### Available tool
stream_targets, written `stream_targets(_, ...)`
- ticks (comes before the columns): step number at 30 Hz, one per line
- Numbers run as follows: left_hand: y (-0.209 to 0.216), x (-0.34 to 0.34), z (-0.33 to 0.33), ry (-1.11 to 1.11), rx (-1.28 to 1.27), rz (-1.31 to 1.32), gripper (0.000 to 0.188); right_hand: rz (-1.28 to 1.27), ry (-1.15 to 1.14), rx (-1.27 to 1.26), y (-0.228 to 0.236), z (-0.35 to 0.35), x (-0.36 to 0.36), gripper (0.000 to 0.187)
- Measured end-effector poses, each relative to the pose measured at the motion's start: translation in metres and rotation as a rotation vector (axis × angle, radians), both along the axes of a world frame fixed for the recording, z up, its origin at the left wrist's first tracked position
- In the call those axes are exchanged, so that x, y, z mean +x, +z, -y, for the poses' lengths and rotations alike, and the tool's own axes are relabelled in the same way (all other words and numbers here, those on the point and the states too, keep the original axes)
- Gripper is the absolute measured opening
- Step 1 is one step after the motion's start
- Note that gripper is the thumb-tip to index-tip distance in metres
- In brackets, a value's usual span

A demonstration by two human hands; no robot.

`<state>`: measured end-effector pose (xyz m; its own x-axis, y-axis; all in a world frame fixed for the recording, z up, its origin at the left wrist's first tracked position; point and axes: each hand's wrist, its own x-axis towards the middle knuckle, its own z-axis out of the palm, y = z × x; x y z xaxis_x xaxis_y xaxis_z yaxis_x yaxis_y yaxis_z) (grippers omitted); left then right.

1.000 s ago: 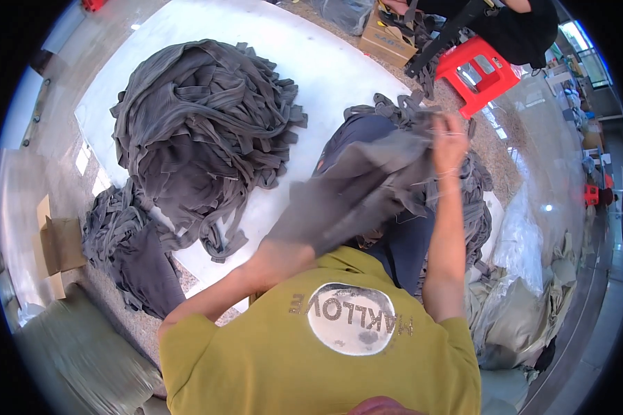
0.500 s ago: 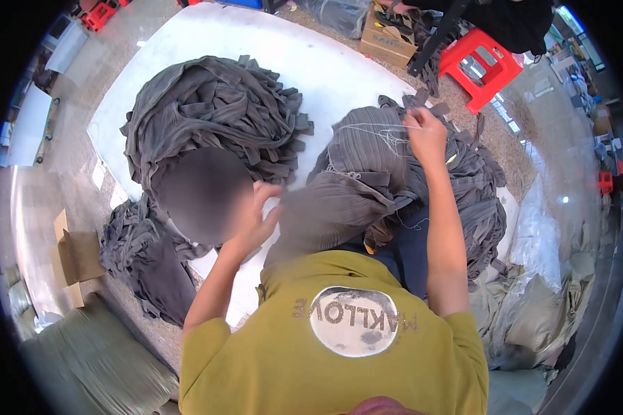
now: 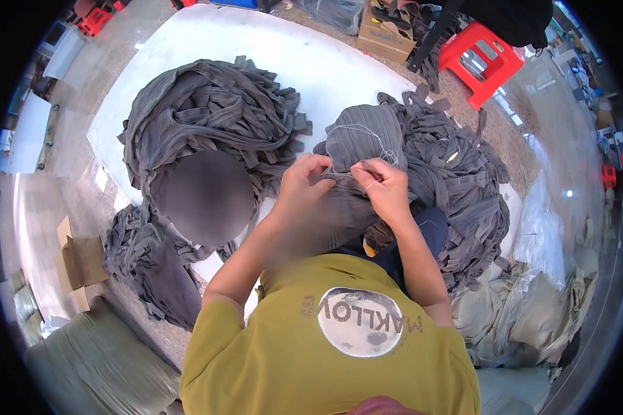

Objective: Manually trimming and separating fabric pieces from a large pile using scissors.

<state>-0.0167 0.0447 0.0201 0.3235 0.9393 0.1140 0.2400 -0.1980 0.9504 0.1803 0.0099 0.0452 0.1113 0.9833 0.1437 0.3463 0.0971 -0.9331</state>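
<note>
A grey ribbed cloth [image 3: 364, 131] is bunched over my lap, its lower part smeared by blur. Loose white thread [image 3: 358, 128] loops across it and gathers at the edge between my hands. My left hand [image 3: 302, 187] has its thumb and fingers curled at the left end of that edge, seemingly gripping the cloth. Just right of it, my right hand [image 3: 386, 188] pinches a strand of the thread between thumb and fingertips. Only a narrow gap separates the two hands. What lies right under the fingertips is partly hidden.
A large heap of grey cloth strips [image 3: 208, 104] lies on the white table [image 3: 304, 55], partly covered by a round dark blur. Another grey heap [image 3: 457, 180] is at the right. Beyond stand a red stool [image 3: 481, 62] and a cardboard box [image 3: 386, 40]; an open carton [image 3: 82, 259] sits left.
My right hand has come down and left from the far right of the cloth with the thread. My left hand has moved right from the blurred patch to the cloth's edge.
</note>
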Motion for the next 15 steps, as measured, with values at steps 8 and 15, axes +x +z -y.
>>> stream_targets(8,0.022,0.005,0.006,-0.003,-0.296,0.088,0.048,-0.393,0.172,-0.186,0.031,0.005,0.033,0.014)
stream_targets(15,-0.007,0.008,-0.02,-0.228,-0.492,0.403,0.045,0.349,0.173,-0.145,0.006,0.067,0.118,0.013)
